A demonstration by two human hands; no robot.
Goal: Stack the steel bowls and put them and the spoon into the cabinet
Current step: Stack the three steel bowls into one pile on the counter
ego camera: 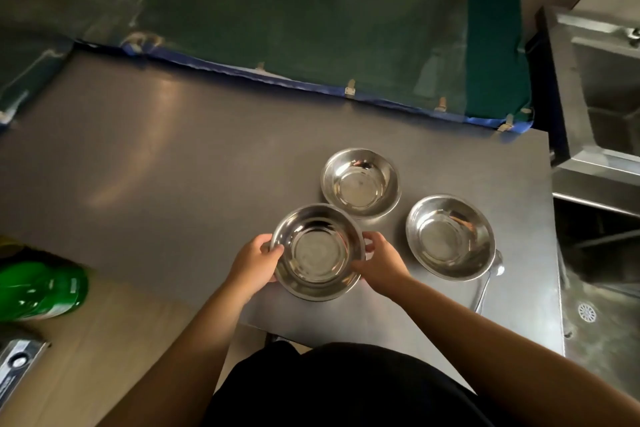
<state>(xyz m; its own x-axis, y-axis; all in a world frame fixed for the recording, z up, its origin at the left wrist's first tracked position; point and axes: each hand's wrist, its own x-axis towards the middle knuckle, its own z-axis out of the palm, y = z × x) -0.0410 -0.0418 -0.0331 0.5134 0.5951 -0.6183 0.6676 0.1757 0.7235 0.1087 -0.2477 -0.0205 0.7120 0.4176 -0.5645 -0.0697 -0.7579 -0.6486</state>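
Three steel bowls stand on a grey steel table (156,156). The near bowl (317,251) is gripped on both sides: my left hand (254,262) holds its left rim and my right hand (381,263) its right rim. It seems slightly raised, with another rim or its shadow showing beneath. A second bowl (361,183) sits just behind it. The third bowl (450,236) rests to the right. A steel spoon (488,282) lies by the third bowl's right side, its head partly tucked under the rim. No cabinet is in view.
A steel sink (602,121) stands right of the table, and a drain (587,312) shows on the wet floor below it. A green padded panel (311,21) runs behind the table. A green bottle (41,289) lies at the left on a wooden surface.
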